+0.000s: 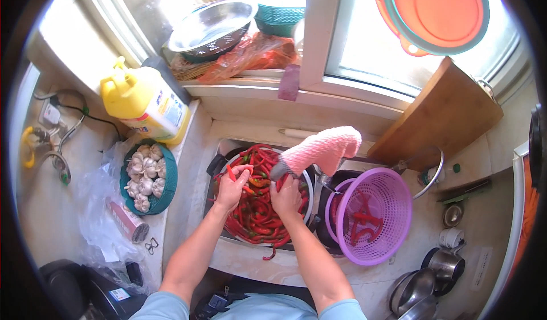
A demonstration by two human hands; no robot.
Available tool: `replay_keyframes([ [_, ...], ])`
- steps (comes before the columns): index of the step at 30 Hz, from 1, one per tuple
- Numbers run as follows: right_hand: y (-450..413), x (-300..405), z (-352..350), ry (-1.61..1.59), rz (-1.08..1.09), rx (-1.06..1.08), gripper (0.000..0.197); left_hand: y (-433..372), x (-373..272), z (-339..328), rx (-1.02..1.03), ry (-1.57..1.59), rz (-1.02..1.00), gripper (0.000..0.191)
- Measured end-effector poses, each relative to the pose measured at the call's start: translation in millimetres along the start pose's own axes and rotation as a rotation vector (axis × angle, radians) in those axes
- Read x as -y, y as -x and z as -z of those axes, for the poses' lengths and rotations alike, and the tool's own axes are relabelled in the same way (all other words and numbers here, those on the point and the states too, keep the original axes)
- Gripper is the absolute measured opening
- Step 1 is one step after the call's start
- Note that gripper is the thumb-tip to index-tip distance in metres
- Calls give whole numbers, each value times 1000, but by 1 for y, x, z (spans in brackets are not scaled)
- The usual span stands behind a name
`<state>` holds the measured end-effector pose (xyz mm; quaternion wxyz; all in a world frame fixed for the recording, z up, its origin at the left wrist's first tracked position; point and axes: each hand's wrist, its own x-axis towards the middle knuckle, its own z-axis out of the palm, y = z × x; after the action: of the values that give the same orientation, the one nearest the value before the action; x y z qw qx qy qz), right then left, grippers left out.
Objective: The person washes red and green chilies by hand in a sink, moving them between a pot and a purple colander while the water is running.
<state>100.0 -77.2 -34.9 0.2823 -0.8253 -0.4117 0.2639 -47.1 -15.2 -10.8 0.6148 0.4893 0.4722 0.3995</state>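
A large round basin [314,200] heaped with red chili peppers [258,219] sits in the sink before me. Above the left of the heap, my left hand [232,192] pinches a red chili pepper [231,172] between thumb and fingers. My right hand [287,198] is over the right side of the heap, with a red chili pepper [280,184] at its fingers. A pink cloth [320,149] with a grey end drapes over the faucet [327,181] and partly hides my right fingertips. To the right, a purple colander [376,256] holds several red chili peppers [365,221].
Garlic bulbs [147,170] fill a green basket [171,187] at left, near a yellow jug [145,102] and a plastic bag [94,217]. A wooden cutting board [440,115] leans at back right. Metal pots [414,292] stand at lower right. One pepper [269,254] hangs over the sink's front edge.
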Motion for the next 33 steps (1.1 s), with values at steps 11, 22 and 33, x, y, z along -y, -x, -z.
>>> replay_keyframes([
  [11, 0, -27, 19, -542, 138, -22, 19, 19, -5, -4, 5, 212, -27, 20],
  [22, 11, 23, -29, -1169, 12, -76, 33, 3, 28, -72, -261, -142, -413, 28],
  [33, -15, 11, -9, -968, 85, -137, 24, 37, 15, -82, -56, 26, -115, 45],
])
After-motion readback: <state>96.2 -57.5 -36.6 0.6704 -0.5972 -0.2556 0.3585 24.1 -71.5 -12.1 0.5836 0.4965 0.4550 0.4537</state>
